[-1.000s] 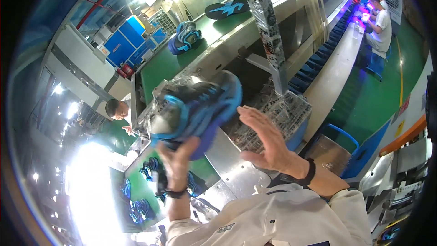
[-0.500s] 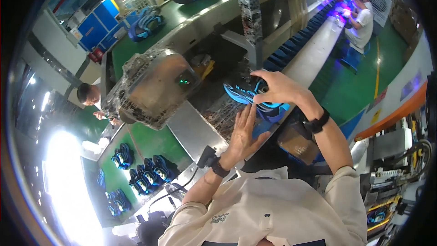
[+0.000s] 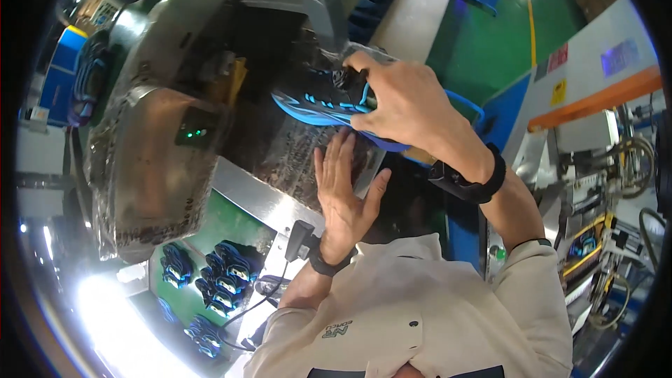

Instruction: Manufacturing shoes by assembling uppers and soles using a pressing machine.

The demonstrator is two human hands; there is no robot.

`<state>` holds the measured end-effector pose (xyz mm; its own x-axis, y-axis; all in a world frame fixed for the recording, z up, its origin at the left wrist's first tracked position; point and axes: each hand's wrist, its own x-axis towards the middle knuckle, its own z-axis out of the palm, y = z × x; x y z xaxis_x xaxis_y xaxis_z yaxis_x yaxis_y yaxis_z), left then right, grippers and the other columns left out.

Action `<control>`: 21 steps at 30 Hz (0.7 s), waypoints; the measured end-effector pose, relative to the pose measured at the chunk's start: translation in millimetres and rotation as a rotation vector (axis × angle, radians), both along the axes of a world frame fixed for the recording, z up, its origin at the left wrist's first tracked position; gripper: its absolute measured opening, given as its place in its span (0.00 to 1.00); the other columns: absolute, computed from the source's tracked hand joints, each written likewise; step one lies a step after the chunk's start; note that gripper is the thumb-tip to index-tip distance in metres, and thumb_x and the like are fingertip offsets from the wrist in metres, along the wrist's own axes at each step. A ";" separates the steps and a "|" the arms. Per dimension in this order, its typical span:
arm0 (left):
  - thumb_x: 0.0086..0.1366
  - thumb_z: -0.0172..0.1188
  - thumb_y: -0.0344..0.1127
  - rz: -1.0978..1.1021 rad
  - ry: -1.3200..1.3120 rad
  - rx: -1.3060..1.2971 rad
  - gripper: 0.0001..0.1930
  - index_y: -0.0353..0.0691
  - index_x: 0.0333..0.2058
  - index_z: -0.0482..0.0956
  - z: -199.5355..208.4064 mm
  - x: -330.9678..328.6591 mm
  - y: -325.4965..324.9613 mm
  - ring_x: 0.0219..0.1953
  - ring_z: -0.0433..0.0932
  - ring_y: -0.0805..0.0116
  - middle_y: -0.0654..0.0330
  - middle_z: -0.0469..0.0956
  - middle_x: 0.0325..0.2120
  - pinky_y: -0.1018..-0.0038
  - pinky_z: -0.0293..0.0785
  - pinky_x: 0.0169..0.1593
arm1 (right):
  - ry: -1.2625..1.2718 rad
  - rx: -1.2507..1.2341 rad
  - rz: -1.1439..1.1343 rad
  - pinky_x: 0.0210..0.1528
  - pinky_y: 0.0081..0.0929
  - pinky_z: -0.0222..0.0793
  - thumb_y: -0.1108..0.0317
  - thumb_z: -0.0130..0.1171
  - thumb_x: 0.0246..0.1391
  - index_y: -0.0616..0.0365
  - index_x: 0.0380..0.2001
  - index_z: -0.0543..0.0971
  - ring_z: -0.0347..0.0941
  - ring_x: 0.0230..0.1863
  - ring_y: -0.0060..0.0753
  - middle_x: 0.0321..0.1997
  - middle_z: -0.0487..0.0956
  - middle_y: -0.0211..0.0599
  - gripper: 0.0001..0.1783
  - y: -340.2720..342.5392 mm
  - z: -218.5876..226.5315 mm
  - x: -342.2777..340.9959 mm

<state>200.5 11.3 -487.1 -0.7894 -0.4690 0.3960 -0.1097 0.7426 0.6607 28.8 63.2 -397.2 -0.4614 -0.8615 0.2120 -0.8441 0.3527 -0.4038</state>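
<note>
A black and blue sneaker (image 3: 311,108) lies over a worn, plastic-covered surface (image 3: 280,157), its toe pointing left. My right hand (image 3: 409,101) grips it around the collar and heel, fingers over the ankle opening and thumb on the near side. Part of the heel is hidden by that hand. My left hand (image 3: 339,185) is open, fingers stretched forward and thumb apart, with its fingertips beside the near edge of the sole. Whether those fingertips touch the shoe I cannot tell. Both wrists wear black straps with small devices.
To the left stands a plastic-wrapped machine box (image 3: 150,168) with green lights. Several shoes (image 3: 224,276) sit on a green belt at lower left. A wrapped metal post (image 3: 325,7) rises beyond the sneaker. Machinery with hoses (image 3: 602,196) fills the right side.
My view has turned and come nearer, so the sneaker and box appear further left. My right hand has closed around the shoe's collar; earlier its thumb and fingers arched over it.
</note>
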 end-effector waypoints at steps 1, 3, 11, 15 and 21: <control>0.59 0.66 0.42 -0.013 -0.014 0.008 0.34 0.30 0.59 0.65 -1.2 1.5 -0.3 0.63 0.64 0.43 0.41 0.67 0.59 0.46 0.49 0.68 | -0.014 0.008 -0.013 0.38 0.41 0.74 0.65 0.68 0.36 0.58 0.48 0.71 0.80 0.33 0.52 0.28 0.81 0.49 0.31 6.3 -7.9 0.3; 0.59 0.67 0.39 -0.018 0.031 0.007 0.35 0.29 0.60 0.65 0.4 -1.5 1.7 0.62 0.67 0.46 0.40 0.68 0.58 0.51 0.53 0.68 | -0.066 -0.273 -0.038 0.39 0.41 0.74 0.65 0.67 0.38 0.57 0.48 0.71 0.80 0.34 0.52 0.31 0.81 0.47 0.30 25.1 -20.2 0.8; 0.64 0.63 0.41 -0.337 0.307 0.910 0.39 0.28 0.66 0.54 9.1 -16.1 63.1 0.64 0.63 0.56 0.45 0.60 0.64 0.64 0.61 0.64 | -0.851 -0.839 -0.427 0.48 0.26 0.70 0.68 0.72 0.38 0.63 0.48 0.74 0.75 0.40 0.26 0.41 0.81 0.36 0.31 167.9 -66.6 40.8; 0.64 0.57 0.46 -0.638 0.096 1.248 0.35 0.28 0.63 0.60 31.7 -36.8 155.2 0.56 0.72 0.62 0.51 0.71 0.55 0.66 0.66 0.61 | -1.078 -1.034 -0.534 0.50 0.24 0.69 0.72 0.72 0.36 0.60 0.55 0.69 0.72 0.43 0.22 0.44 0.78 0.34 0.38 276.2 -43.1 84.0; 0.70 0.53 0.41 -1.120 -0.311 1.097 0.30 0.27 0.64 0.60 30.3 -67.3 321.4 0.59 0.69 0.64 0.52 0.69 0.58 0.70 0.63 0.62 | -0.552 -1.215 -0.932 0.60 0.25 0.62 0.73 0.69 0.34 0.58 0.57 0.72 0.69 0.55 0.24 0.52 0.75 0.32 0.39 463.3 -71.3 133.9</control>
<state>133.3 332.7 -456.8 -0.8974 0.4395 0.0377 -0.0871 -0.2602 0.9616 162.6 526.4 -468.5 -0.9444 0.2861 0.1621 -0.1987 -0.1039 -0.9745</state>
